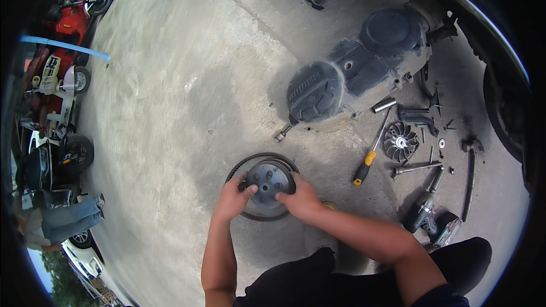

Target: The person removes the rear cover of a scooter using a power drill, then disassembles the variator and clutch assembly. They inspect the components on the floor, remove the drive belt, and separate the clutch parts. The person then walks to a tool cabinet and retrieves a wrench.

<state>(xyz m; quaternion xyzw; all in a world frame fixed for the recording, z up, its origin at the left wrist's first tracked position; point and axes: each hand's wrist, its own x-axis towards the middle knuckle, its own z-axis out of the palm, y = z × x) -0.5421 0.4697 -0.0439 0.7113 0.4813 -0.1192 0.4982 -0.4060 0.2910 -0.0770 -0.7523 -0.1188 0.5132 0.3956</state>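
Note:
A round grey metal clutch drum [266, 198] with several holes in its face is between my two hands, low in front of me. Around it runs a black toothed drive belt [263, 218]. My left hand [232, 198] grips the drum's left side, thumb on its face and fingers curled at the rim. On the other side my right hand [302, 199] holds it the same way, its thumb lying on the face. What is beneath the drum is hidden.
Ahead right lies a dusty black engine cover [350, 71] on its casing. To the right are a yellow-handled screwdriver [367, 162], a finned fan wheel [401, 142], a ratchet [418, 167], a cordless impact wrench [420, 210] and a hammer [470, 176]. Parked scooters [71, 17] and a person [71, 219] are left.

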